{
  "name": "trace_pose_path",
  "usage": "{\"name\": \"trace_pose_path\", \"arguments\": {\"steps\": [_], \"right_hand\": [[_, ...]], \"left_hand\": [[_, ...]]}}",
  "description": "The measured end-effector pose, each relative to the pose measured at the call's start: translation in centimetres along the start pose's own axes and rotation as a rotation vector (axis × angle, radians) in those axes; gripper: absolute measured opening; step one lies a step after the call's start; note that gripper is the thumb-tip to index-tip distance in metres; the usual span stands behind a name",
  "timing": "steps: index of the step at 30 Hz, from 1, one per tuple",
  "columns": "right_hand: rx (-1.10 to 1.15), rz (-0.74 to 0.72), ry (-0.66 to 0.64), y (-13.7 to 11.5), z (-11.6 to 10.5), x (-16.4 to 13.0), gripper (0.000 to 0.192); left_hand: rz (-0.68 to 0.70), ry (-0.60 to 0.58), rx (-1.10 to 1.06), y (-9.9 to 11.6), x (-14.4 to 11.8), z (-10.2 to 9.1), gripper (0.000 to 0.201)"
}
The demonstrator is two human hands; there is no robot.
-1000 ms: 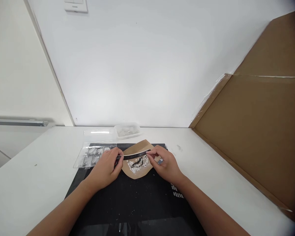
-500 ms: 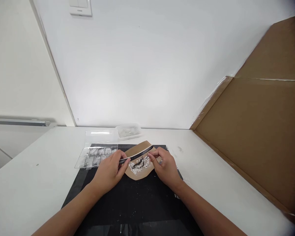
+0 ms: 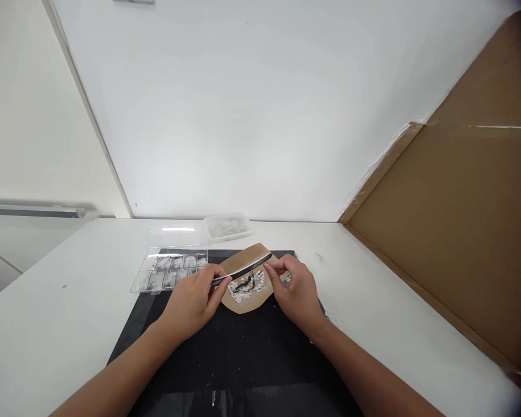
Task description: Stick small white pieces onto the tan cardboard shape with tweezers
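My left hand [image 3: 198, 295] pinches the left end of a slim black curved strip [image 3: 247, 269] with a pale edge, its thumb on top. The strip slants up to the right over a sheet of brown paper [image 3: 243, 308]. My right hand [image 3: 296, 289] is by the strip's right end, thumb and forefinger pressed together; anything between them is too small to make out. On the paper lie small white pieces [image 3: 242, 297] around some dark, crinkled scraps [image 3: 245, 284]. The strip covers part of the paper, and my right hand overlaps its right side.
A black mat [image 3: 234, 359] lies under the paper on the white table [image 3: 47, 313]. Left of the paper, a clear divided box [image 3: 167, 272] with its lid raised holds white items. A translucent tub [image 3: 227, 227] stands by the wall. Brown cardboard [image 3: 451, 220] leans at the right.
My right hand has shifted slightly right and up, away from the white pieces toward the strip's end. The left hand keeps its hold on the strip. The camera view has tilted a little downward.
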State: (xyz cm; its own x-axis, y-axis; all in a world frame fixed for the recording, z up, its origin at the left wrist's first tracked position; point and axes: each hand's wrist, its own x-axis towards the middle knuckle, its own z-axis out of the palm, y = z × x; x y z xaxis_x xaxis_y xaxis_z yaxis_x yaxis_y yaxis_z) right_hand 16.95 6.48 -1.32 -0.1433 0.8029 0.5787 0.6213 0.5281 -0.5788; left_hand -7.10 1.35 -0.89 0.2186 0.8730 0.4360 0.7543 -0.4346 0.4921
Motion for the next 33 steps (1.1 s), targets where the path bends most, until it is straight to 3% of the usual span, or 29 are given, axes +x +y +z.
{"name": "trace_pose_path", "arguments": {"steps": [3, 9, 14, 20, 26, 33], "right_hand": [[-0.004, 0.002, -0.004, 0.2, 0.2, -0.1, 0.022], [0.010, -0.078, -0.055, -1.7, 0.8, -1.0, 0.018], [0.100, -0.073, -0.044, -0.1, -0.7, 0.2, 0.016], [0.168, -0.289, -0.231, 1.2, -2.5, 1.0, 0.012], [0.078, -0.533, -0.535, -2.3, -2.1, -0.6, 0.017], [-0.227, -0.856, -0.609, -4.5, -0.6, -2.7, 0.022]], "left_hand": [[0.013, -0.005, -0.004, -0.1, 0.0, 0.1, 0.016], [0.035, 0.019, -0.013, -0.4, -0.2, 0.6, 0.017], [0.051, 0.083, 0.062, -0.5, -0.1, 0.6, 0.018], [-0.015, 0.191, 0.108, -0.8, 0.3, 0.3, 0.020], [-0.036, 0.255, 0.083, -0.7, 0.4, 0.3, 0.019], [-0.029, 0.273, 0.113, -0.5, 0.2, 0.3, 0.017]]}}
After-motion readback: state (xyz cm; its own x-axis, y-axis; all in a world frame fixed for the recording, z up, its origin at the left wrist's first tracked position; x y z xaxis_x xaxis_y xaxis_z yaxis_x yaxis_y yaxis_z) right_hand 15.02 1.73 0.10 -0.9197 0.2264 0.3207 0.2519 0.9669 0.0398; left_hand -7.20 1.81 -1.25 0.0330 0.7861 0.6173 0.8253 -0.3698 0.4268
